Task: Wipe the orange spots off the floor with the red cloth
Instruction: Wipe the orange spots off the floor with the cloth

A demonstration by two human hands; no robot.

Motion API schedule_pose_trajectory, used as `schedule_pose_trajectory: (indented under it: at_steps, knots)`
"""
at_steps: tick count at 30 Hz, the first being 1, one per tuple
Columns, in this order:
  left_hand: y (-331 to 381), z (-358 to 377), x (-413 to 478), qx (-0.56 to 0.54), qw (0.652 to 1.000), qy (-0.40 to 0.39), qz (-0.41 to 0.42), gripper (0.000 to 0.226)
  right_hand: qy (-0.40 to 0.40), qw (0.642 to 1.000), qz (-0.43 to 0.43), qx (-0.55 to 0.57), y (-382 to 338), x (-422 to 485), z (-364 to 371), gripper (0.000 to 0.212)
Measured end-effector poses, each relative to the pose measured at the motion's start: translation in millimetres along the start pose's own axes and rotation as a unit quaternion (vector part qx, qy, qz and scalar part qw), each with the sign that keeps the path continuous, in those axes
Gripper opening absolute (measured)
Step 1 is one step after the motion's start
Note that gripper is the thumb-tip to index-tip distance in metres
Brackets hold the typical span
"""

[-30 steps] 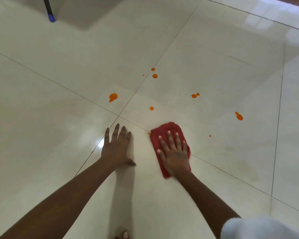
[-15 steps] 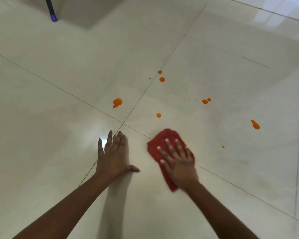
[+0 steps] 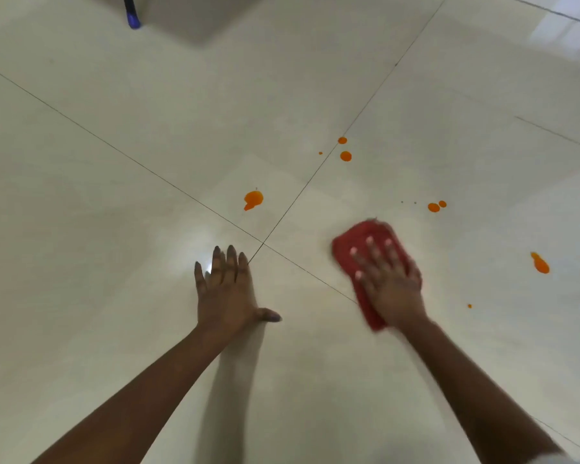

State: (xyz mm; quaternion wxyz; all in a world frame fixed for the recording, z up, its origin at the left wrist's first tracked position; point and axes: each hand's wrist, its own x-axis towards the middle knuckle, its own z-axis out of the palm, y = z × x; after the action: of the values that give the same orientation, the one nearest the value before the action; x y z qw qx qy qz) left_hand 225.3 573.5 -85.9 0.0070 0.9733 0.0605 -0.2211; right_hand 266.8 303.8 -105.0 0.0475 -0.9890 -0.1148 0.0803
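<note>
My right hand [image 3: 387, 279] presses flat on the red cloth [image 3: 355, 242], fingers spread, on the pale tiled floor [image 3: 114, 229]. The cloth is blurred from motion. My left hand [image 3: 225, 289] lies flat on the floor with nothing in it, just left of the tile-joint crossing. Several orange spots mark the floor: a large blot [image 3: 253, 199] beyond the crossing, two drops [image 3: 345, 156] farther away, a pair [image 3: 434, 207] just beyond the cloth, a long one [image 3: 539, 262] to the right, and a speck [image 3: 469, 306].
A dark pole with a blue tip [image 3: 133, 20] stands on the floor at the far left. Dark tile joints [image 3: 148, 170] cross near my left hand. A strip of white fabric [image 3: 563, 458] shows at the bottom right corner.
My right hand has slid the red cloth forward and to the right, over the small orange drop that lay just beyond it. My left hand stays planted on the floor.
</note>
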Motion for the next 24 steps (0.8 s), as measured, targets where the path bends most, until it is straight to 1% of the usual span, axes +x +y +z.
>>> schedule_pose_trajectory:
  at_steps: [1, 2, 3, 4, 6, 7, 8, 12, 14, 17, 19, 21, 23, 24]
  knots:
    - [0.5, 0.6, 1.2, 0.002, 1.000, -0.001, 0.001, 0.137, -0.021, 0.998, 0.052, 0.025, 1.3, 25.3, -9.3, 0.045]
    - [0.0, 1.6, 1.6, 0.002, 1.000, -0.002, 0.000, 0.138, -0.048, 0.994, 0.083, 0.048, -8.9, 49.8, -12.7, 0.048]
    - [0.2, 2.2, 1.3, -0.003, 1.000, -0.001, 0.001, 0.138, -0.063, 0.993, 0.083, 0.056, -29.3, 67.9, -15.7, 0.049]
    - [-0.2, 2.7, 0.5, -0.011, 1.000, 0.001, 0.002, 0.138, -0.070, 0.994, 0.056, 0.059, -55.3, 77.2, -16.5, 0.050]
    - [-4.1, 2.3, -0.7, -0.033, 0.999, 0.006, -0.003, 0.138, -0.075, 0.995, -0.026, 0.054, -100.8, 68.4, -9.4, 0.051]
    - [-8.1, 1.3, 0.0, -0.043, 0.999, 0.007, -0.013, 0.139, -0.076, 0.994, -0.060, 0.048, -110.9, 57.8, -4.8, 0.050]
    - [-13.2, -0.3, 1.8, -0.051, 0.998, 0.006, -0.026, 0.140, -0.072, 0.994, -0.077, 0.042, -111.1, 49.9, 0.2, 0.050]
    - [-35.2, -6.7, 11.4, -0.058, 0.997, -0.013, -0.058, 0.140, -0.046, 0.996, -0.060, 0.048, -99.4, 45.3, 4.7, 0.054]
    - [-38.9, -6.4, 13.9, -0.049, 0.997, -0.012, -0.053, 0.138, -0.044, 0.995, -0.083, 0.032, -110.5, 42.9, 8.7, 0.056]
    - [-36.9, -7.0, 13.0, -0.037, 0.998, -0.007, -0.045, 0.137, -0.052, 0.993, -0.102, 0.012, -111.9, 44.3, 10.1, 0.052]
    - [-37.9, -5.6, 14.9, -0.032, 0.998, 0.001, -0.047, 0.138, -0.052, 0.996, -0.075, 0.012, -105.8, 68.3, 3.9, 0.050]
    - [-38.5, -5.6, 16.9, -0.027, 0.999, 0.004, -0.043, 0.139, -0.048, 0.998, -0.021, 0.032, -107.8, 109.2, -1.4, 0.046]
    - [-40.9, -3.9, 19.2, -0.025, 0.999, 0.010, -0.041, 0.137, -0.060, 0.995, 0.010, 0.079, -133.5, 152.2, -6.5, 0.045]
    - [-41.1, -4.0, 19.7, -0.022, 0.999, 0.011, -0.039, 0.136, -0.069, 0.994, 0.003, 0.090, -151.9, 164.0, -8.5, 0.045]
